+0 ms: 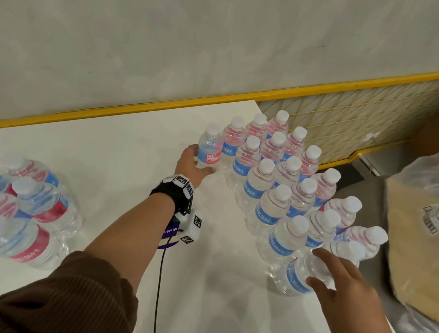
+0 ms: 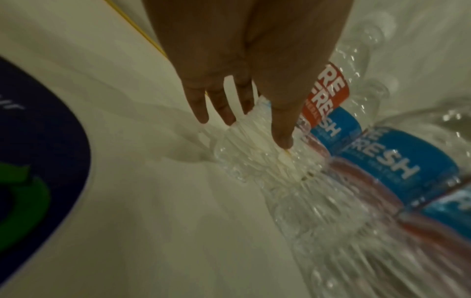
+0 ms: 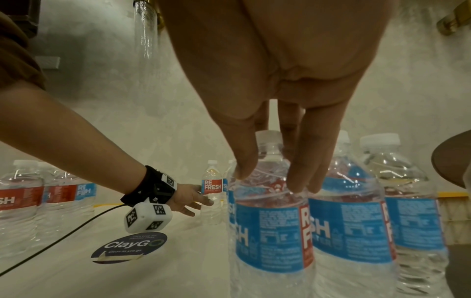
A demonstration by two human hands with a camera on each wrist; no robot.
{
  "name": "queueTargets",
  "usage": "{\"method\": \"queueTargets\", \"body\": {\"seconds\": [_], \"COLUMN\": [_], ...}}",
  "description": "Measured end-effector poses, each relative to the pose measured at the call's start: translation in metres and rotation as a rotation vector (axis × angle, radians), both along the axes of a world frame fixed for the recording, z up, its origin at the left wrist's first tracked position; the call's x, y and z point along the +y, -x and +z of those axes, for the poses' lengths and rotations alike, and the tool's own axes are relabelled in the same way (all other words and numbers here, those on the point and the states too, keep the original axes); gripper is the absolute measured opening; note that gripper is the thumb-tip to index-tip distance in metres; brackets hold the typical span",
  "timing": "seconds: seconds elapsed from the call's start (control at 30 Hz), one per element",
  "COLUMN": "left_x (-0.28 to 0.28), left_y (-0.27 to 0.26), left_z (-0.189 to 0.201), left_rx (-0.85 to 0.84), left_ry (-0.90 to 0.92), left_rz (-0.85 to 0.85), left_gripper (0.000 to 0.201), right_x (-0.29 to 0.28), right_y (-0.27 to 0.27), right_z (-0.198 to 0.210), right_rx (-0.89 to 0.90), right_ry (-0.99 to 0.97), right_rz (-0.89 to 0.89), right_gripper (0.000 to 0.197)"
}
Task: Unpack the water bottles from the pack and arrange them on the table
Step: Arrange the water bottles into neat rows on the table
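Note:
Several clear water bottles with blue and red labels stand in rows (image 1: 284,182) on the white table (image 1: 116,155). My left hand (image 1: 194,163) grips the lower body of one upright bottle (image 1: 209,150) at the far left end of the rows, thumb on one side and fingers on the other (image 2: 254,129). My right hand (image 1: 322,269) is open, its straight fingertips resting on the shoulder of the nearest bottle (image 3: 270,231) at the rows' near end. A cluster of bottles from the pack (image 1: 25,207) sits at the table's left.
A yellow mesh railing (image 1: 336,113) runs behind the table. A clear plastic bag with cardboard (image 1: 432,229) lies off the right edge. A round dark sticker (image 3: 130,247) and a black cable (image 1: 160,286) lie mid-table.

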State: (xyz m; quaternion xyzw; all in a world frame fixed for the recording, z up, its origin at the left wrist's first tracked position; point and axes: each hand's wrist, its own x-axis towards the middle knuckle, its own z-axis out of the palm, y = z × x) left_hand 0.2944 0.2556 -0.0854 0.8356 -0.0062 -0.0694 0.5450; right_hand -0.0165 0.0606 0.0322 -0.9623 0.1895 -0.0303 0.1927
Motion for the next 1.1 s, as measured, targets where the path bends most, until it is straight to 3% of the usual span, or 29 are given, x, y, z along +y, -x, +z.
{"method": "queueTargets", "body": {"seconds": [0.13, 0.27, 0.33, 0.43, 0.53, 0.6, 0.67, 0.73, 1.1], "left_x": [-0.001, 0.003, 0.006, 0.006, 0.001, -0.001, -0.002, 0.001, -0.002], "left_y": [0.002, 0.003, 0.001, -0.005, -0.005, -0.002, 0.002, 0.001, -0.009], "left_z": [-0.012, -0.019, -0.021, -0.023, -0.025, -0.026, -0.026, -0.027, -0.02], "left_rx": [-0.018, 0.075, 0.075, 0.053, 0.053, 0.061, 0.06, 0.05, 0.065], "left_ry": [-0.023, 0.048, 0.022, -0.025, -0.039, 0.009, 0.046, 0.008, -0.028], "left_rz": [0.048, -0.08, -0.087, -0.067, 0.02, 0.026, -0.038, -0.074, -0.003], "left_gripper": [0.075, 0.078, 0.072, 0.07, 0.062, 0.066, 0.074, 0.068, 0.067], "right_x": [-0.003, -0.005, -0.001, 0.008, 0.013, 0.016, 0.016, 0.011, 0.01], "right_y": [0.002, 0.02, 0.032, 0.042, 0.039, 0.032, 0.026, 0.022, 0.021], "right_z": [-0.004, -0.017, -0.032, -0.064, -0.093, -0.103, -0.107, -0.113, -0.13], "right_rx": [-0.043, -0.255, -0.22, -0.096, -0.045, -0.042, -0.072, -0.094, -0.183], "right_ry": [-0.074, -0.517, -0.69, -0.922, -1.018, -1.039, -1.051, -1.03, -0.983], "right_rz": [-0.029, -0.278, -0.44, -0.557, -0.566, -0.572, -0.591, -0.623, -0.651], "right_gripper": [0.054, 0.057, 0.054, 0.079, 0.114, 0.105, 0.072, 0.049, 0.035]}}
